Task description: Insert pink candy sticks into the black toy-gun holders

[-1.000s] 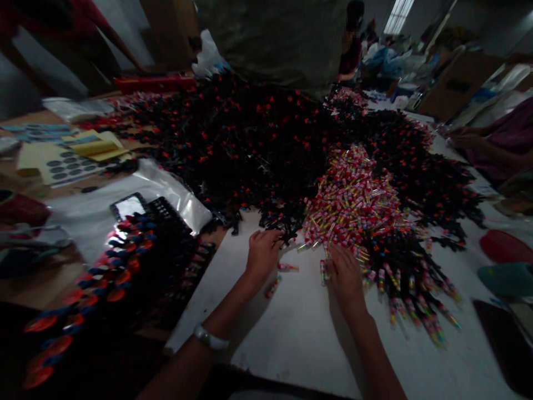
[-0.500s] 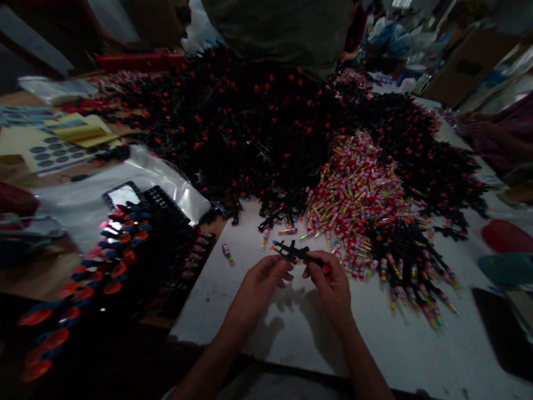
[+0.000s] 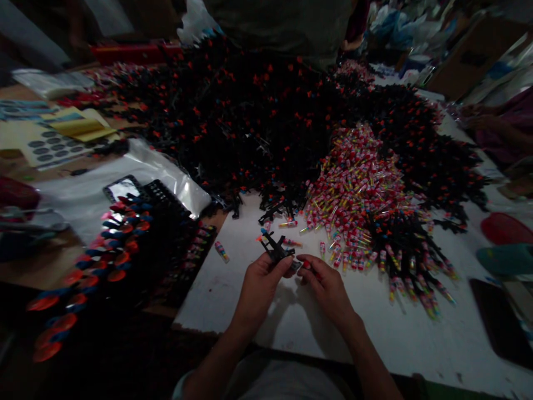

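Close to the front edge of the table, my left hand point(image 3: 261, 286) grips a black toy gun point(image 3: 275, 248) whose orange and blue tip points away to the upper left. My right hand point(image 3: 327, 289) is closed beside the gun's rear end. Its thumb and fingers pinch a small red-ended piece point(image 3: 307, 264), mostly hidden by the fingers. Just beyond the hands lie a few small tubes with colourful wrappers, one tube point(image 3: 222, 251) apart on the left. A heap of such tubes point(image 3: 358, 183) with red caps rises farther right.
A large pile of black toy guns point(image 3: 258, 122) covers the far table. More guns with tubes point(image 3: 416, 266) lie at right, near a dark phone-like slab point(image 3: 499, 322). At left are clear plastic bags point(image 3: 166, 172) and a row of orange-and-blue pieces point(image 3: 100, 261). Other people are nearby.
The toy gun has turned from nearly level to tilted up and left, and is now in my left hand. My right hand has moved slightly left with the red-ended piece.
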`<state>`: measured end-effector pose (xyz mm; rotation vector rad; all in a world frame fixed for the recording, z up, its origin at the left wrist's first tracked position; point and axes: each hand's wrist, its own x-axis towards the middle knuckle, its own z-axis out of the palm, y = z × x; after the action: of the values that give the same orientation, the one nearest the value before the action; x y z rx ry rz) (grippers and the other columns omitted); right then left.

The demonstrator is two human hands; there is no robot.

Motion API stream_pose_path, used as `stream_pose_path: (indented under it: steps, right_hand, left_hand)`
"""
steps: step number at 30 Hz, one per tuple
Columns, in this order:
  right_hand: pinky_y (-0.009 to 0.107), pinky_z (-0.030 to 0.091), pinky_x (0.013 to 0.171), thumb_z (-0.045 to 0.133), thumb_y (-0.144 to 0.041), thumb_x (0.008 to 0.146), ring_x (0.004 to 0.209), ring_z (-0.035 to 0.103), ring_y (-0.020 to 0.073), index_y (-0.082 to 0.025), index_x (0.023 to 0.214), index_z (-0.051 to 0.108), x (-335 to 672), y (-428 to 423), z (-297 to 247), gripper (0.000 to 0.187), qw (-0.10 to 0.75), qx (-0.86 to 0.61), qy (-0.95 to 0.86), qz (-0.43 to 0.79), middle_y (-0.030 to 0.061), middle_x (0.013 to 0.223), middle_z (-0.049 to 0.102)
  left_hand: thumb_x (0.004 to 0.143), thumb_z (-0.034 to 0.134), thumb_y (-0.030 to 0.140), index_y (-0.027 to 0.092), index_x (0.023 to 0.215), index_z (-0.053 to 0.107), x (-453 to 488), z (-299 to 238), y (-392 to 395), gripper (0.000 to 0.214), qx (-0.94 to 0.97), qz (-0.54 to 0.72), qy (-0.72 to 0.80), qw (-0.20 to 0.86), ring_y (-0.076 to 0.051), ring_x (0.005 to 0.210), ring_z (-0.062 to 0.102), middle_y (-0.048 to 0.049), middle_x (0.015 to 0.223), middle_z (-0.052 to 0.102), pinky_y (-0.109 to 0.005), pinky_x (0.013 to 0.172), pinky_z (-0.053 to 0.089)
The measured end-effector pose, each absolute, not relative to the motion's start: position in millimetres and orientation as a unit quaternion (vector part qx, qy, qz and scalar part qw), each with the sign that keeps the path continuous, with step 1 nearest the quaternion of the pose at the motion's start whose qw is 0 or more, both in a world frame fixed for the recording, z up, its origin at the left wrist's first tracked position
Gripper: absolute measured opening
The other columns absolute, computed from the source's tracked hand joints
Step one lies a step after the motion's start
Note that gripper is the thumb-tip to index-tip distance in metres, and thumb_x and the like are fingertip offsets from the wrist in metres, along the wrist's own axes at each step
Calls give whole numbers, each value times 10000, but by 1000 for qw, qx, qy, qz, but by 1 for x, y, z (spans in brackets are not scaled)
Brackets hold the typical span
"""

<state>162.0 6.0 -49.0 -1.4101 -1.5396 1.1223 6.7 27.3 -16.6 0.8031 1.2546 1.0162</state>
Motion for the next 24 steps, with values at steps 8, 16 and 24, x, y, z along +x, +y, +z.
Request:
stream_pose_path:
  steps: [8, 16, 24]
  right_hand:
    - [276, 518, 738, 491, -251, 901, 819, 620, 162, -212, 1165, 586, 162, 6, -50, 283, 360, -550, -642, 394, 61, 1038, 649]
    - [323, 506, 877, 463, -226, 911, 976, 621, 190, -195, 1187, 570, 158, 3, -45, 298, 347, -552, -671, 354, 80, 1099, 653]
    - [364, 538, 817, 389, -244, 935, 914, 661, 218, -144, 1431, 298, 156, -3, -52, 514, 289, -566, -706, 313, 117, 1038, 669]
  left_hand:
    - [726, 687, 302, 155, 842, 689, 9, -20, 25, 187, 372, 438, 545, 611, -123, 673, 607, -14, 756, 704, -227, 665, 477]
    - [737, 676, 304, 153, 885, 684, 14, -19, 23, 212, 384, 450, 557, 583, -150, 765, 642, -21, 826, 719, -250, 732, 501]
    - [729, 679, 330, 150, 870, 675, 18, -26, 21, 228, 342, 462, 567, 590, -135, 690, 626, -6, 753, 701, -237, 669, 491]
